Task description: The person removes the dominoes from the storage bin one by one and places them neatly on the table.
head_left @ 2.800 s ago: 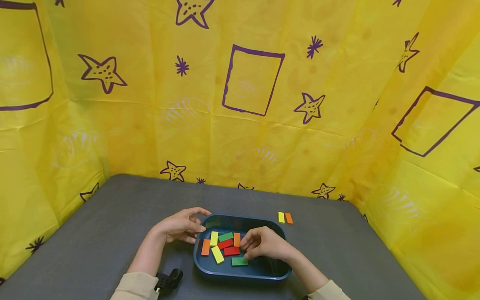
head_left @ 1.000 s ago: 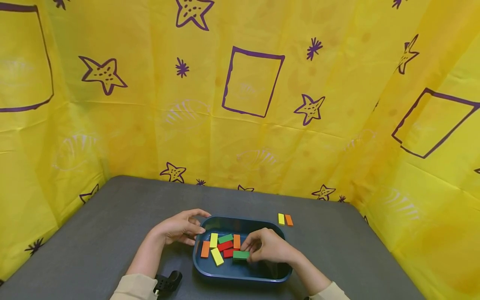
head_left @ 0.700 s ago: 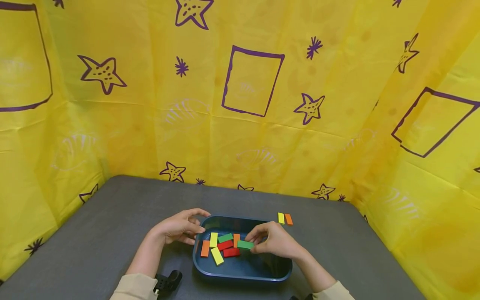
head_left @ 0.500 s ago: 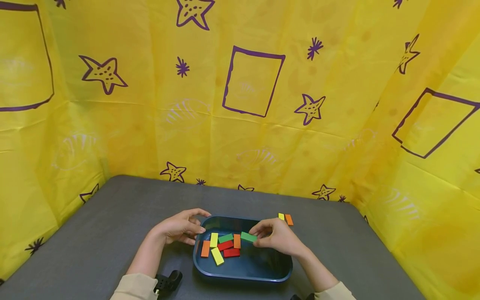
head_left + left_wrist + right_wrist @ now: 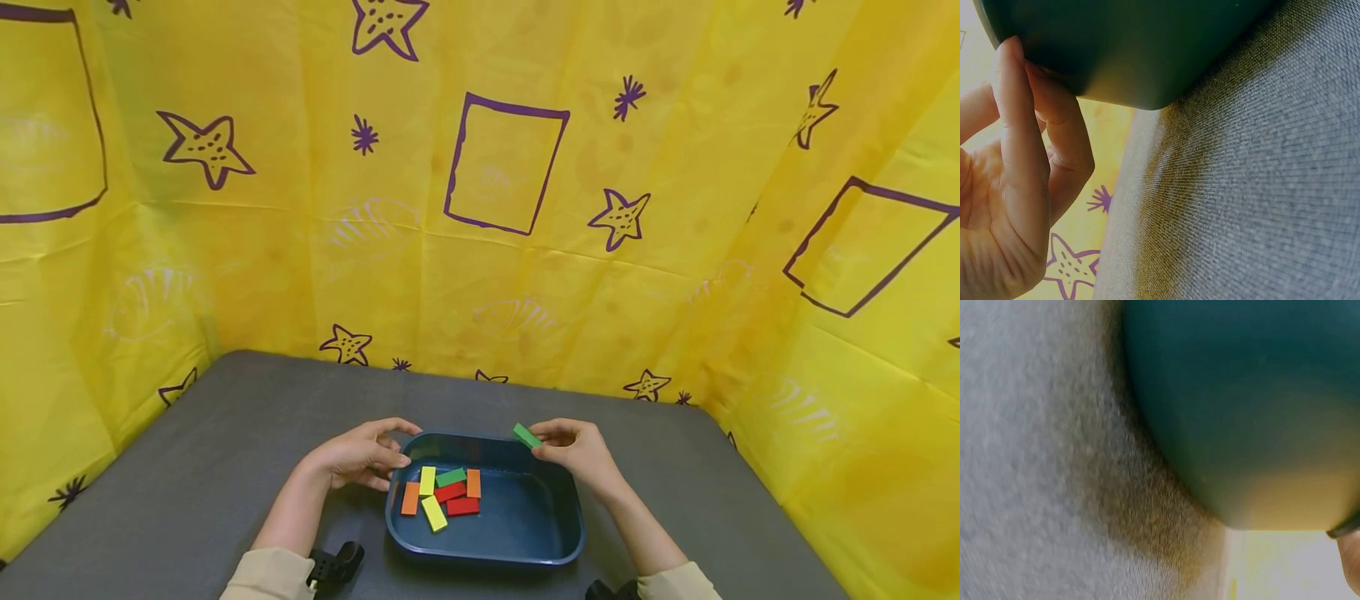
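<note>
A dark blue tray with high walls sits near the front of the table. At its left end my left hand holds the rim, thumb over the edge and other fingers along the outside. The left wrist view shows those fingers against the tray's outer wall. Over the far right rim, my right hand pinches a green block between thumb and fingers, tilted. Inside the tray's left half lie several flat blocks: orange, yellow, red and another green block.
The grey table spreads around the tray, backed by a yellow curtain with purple drawings. A black wrist device is on the left wrist. In the right wrist view the tray's outer wall fills much of the frame.
My right hand has lifted the green block from the tray's floor and carried it up and away to the far right rim, covering the yellow and orange blocks behind. My left hand stays put.
</note>
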`<action>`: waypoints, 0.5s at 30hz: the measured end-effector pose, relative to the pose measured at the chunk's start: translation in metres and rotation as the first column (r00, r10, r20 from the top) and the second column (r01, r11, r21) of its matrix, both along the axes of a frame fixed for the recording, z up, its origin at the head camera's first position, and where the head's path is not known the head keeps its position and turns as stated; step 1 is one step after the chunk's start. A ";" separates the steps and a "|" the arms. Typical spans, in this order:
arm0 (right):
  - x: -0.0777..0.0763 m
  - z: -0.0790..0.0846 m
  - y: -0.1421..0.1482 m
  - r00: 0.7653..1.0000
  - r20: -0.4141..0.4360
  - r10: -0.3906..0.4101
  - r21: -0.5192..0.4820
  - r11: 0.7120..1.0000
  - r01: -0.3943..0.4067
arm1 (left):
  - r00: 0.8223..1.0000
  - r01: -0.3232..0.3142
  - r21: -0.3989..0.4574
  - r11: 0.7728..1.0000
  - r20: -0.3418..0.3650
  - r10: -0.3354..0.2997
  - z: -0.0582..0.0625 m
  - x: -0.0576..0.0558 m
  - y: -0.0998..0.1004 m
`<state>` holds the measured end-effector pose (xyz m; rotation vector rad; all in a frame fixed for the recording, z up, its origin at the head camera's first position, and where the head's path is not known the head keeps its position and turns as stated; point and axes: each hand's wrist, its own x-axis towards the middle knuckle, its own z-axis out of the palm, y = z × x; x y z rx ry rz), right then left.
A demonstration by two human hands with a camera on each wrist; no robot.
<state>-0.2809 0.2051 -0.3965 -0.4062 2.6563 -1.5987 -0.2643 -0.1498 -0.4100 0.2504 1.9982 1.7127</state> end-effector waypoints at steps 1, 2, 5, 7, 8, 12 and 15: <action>-0.001 0.000 0.001 1.000 0.002 -0.026 -0.009 1.000 0.026 | 1.000 -0.004 -0.002 1.000 0.001 0.004 0.000 0.000 0.000; -0.002 0.000 0.002 0.999 0.005 -0.054 -0.021 0.998 0.054 | 1.000 -0.004 -0.004 1.000 0.001 0.004 0.000 0.000 0.000; -0.007 0.000 0.007 0.991 0.013 -0.135 -0.053 0.989 0.136 | 1.000 -0.010 -0.008 1.000 0.002 0.010 0.000 0.000 -0.001; -0.011 -0.001 0.012 0.983 0.022 -0.184 -0.076 0.980 0.186 | 1.000 -0.012 -0.011 1.000 0.001 0.012 0.001 0.000 0.000; -0.012 -0.001 0.014 0.977 0.026 -0.211 -0.083 0.974 0.212 | 1.000 -0.011 -0.012 1.000 0.000 0.011 0.001 0.000 0.000; -0.017 -0.004 0.024 0.951 0.036 -0.308 -0.085 0.947 0.310 | 1.000 -0.010 -0.012 1.000 -0.001 0.010 0.001 0.001 0.001; -0.020 -0.007 0.030 0.923 0.022 -0.384 -0.054 0.921 0.385 | 1.000 -0.012 -0.012 1.000 0.000 0.012 0.001 0.001 0.001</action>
